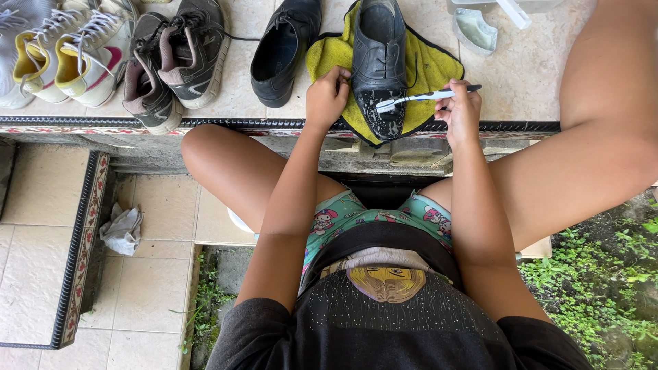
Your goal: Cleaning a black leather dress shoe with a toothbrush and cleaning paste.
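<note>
At the top centre of the frame, a black leather shoe (379, 58) is lying on a yellow cloth (425, 72) spread over the tiled ledge (521, 82), its toe speckled with white foam. The left hand (327, 97) is resting against the shoe's left side, its fingers (337, 77) curled onto the edge. The right hand (460, 109) is gripping a toothbrush (418, 97), fingers closed around the handle, with the bristles lying on the foamy toe. Just left of the cloth, a second black shoe (284, 48) is sitting. Farther left, dark sneakers (171, 58) and white sneakers (75, 51) are lining the ledge. At lower left, a crumpled rag (122, 229) is lying on the floor.
</note>
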